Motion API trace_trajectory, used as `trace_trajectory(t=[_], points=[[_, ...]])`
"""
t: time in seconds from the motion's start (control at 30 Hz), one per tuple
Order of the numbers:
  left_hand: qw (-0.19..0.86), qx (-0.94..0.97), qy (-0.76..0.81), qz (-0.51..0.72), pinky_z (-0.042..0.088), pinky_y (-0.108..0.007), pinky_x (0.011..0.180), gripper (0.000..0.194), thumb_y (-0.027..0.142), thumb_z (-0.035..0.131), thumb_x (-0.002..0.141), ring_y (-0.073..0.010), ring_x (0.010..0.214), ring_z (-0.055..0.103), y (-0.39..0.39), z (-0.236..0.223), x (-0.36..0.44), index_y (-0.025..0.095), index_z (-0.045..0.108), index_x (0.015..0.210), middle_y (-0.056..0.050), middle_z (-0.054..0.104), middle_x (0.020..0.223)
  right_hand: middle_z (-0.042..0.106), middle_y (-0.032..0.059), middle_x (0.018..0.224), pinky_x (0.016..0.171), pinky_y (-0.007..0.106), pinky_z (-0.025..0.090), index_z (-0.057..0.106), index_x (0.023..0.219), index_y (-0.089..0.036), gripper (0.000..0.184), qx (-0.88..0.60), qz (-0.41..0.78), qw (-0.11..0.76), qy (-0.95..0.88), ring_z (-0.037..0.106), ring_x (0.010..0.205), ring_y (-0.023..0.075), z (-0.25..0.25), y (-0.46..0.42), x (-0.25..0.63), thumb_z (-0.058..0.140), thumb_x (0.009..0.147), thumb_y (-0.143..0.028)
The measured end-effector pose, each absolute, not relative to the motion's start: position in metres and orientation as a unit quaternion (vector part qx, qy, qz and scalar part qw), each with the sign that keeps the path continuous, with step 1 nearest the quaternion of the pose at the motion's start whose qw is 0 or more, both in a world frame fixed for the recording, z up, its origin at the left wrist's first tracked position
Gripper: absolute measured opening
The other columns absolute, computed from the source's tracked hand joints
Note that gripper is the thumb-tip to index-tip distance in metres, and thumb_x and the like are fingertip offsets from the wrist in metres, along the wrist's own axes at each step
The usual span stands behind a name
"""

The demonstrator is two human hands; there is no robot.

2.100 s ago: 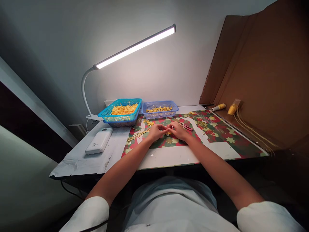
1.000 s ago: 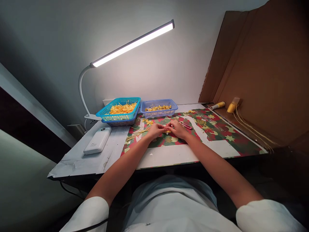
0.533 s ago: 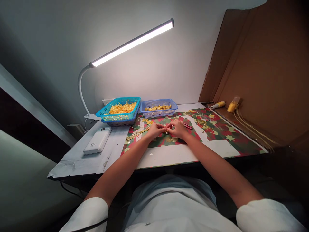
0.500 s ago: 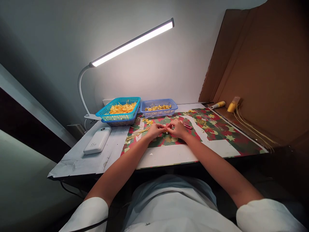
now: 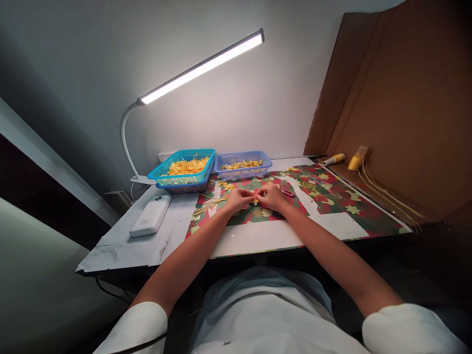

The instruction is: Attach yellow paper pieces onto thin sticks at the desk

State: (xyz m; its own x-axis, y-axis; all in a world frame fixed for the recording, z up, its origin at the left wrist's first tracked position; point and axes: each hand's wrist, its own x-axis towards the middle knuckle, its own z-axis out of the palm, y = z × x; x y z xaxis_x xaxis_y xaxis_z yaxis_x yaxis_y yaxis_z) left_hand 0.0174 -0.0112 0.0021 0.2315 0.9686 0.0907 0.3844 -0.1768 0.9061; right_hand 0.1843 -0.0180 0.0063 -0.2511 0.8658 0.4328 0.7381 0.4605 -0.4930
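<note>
My left hand (image 5: pixel 239 199) and my right hand (image 5: pixel 270 196) meet fingertip to fingertip over the patterned paper (image 5: pixel 254 216). Both are pinched closed around a small yellow piece with a shiny bit at its lower end (image 5: pixel 255 202); the fingers cover most of it, so its kind is unclear. Just beyond my right hand lies a pink-red cutter-like tool (image 5: pixel 287 192). Left of my left hand are thin golden strips (image 5: pixel 210 204), with a few yellow ribbon-like pieces (image 5: pixel 226 186) farther back.
Behind my hands stand a turquoise basket (image 5: pixel 157 173) of yellow pieces and a purple-blue basket (image 5: pixel 241 173) of golden pieces. A white power bank (image 5: pixel 151 216) rests at left under a lit lamp (image 5: pixel 202 67). Cardboard (image 5: pixel 391 98) walls the right side, near a yellow thread spool (image 5: pixel 356 160).
My hands stay together in nearly the same place. A little more of the small yellow piece shows below the fingertips. The whole view has shifted slightly.
</note>
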Motion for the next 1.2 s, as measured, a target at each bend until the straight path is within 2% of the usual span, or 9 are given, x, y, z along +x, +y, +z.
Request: trace_trajectory(t=[0.23, 0.47, 0.73, 0.93, 1.2], points=[[0.422, 0.669, 0.468, 0.393, 0.044, -0.02, 0.052, 0.035, 0.029, 0.079, 0.06, -0.0134, 0.062, 0.063, -0.005, -0.003, 0.014, 0.012, 0.067, 0.088, -0.007, 0.071, 0.073, 0.072, 0.0034, 0.077, 0.079, 0.035, 0.034, 0.068, 0.064, -0.02, 0.018, -0.506, 0.114, 0.337, -0.786, 0.058, 0.084, 0.0211, 0.007, -0.019, 0.186, 0.06, 0.077, -0.027], [0.442, 0.669, 0.446, 0.398, 0.046, -0.021, 0.055, 0.033, 0.031, 0.078, 0.061, -0.014, 0.065, 0.064, -0.01, 0.003, 0.014, 0.012, 0.064, 0.084, -0.008, 0.071, 0.075, 0.07, 0.0038, 0.075, 0.072, 0.032, 0.035, 0.066, 0.062, -0.019, 0.017, -0.501, 0.115, 0.34, -0.787, 0.057, 0.08, 0.0198, 0.008, -0.018, 0.187, 0.059, 0.076, -0.026], [0.411, 0.67, 0.459, 0.414, 0.048, -0.024, 0.06, 0.027, 0.025, 0.077, 0.061, -0.0156, 0.067, 0.065, -0.006, -0.001, 0.014, 0.013, 0.061, 0.079, -0.005, 0.068, 0.069, 0.068, 0.0018, 0.076, 0.08, 0.036, 0.031, 0.062, 0.067, -0.021, 0.009, -0.464, 0.077, 0.393, -0.79, 0.054, 0.081, 0.0195, 0.009, -0.022, 0.188, 0.059, 0.074, -0.024], [0.38, 0.688, 0.457, 0.416, 0.049, -0.023, 0.06, 0.027, 0.025, 0.076, 0.061, -0.0162, 0.069, 0.066, -0.003, -0.005, 0.013, 0.014, 0.061, 0.08, -0.006, 0.069, 0.072, 0.067, 0.0023, 0.076, 0.082, 0.037, 0.026, 0.066, 0.072, -0.022, 0.008, -0.44, 0.044, 0.358, -0.822, 0.053, 0.085, 0.0212, 0.009, -0.025, 0.186, 0.062, 0.078, -0.025], [0.384, 0.694, 0.444, 0.418, 0.05, -0.025, 0.062, 0.029, 0.029, 0.077, 0.062, -0.018, 0.072, 0.067, 0.0, -0.009, 0.012, 0.014, 0.061, 0.081, -0.007, 0.07, 0.074, 0.067, 0.0026, 0.076, 0.081, 0.037, 0.025, 0.067, 0.074, -0.021, 0.01, -0.456, 0.05, 0.333, -0.824, 0.054, 0.086, 0.0215, 0.008, -0.024, 0.187, 0.063, 0.08, -0.027]])
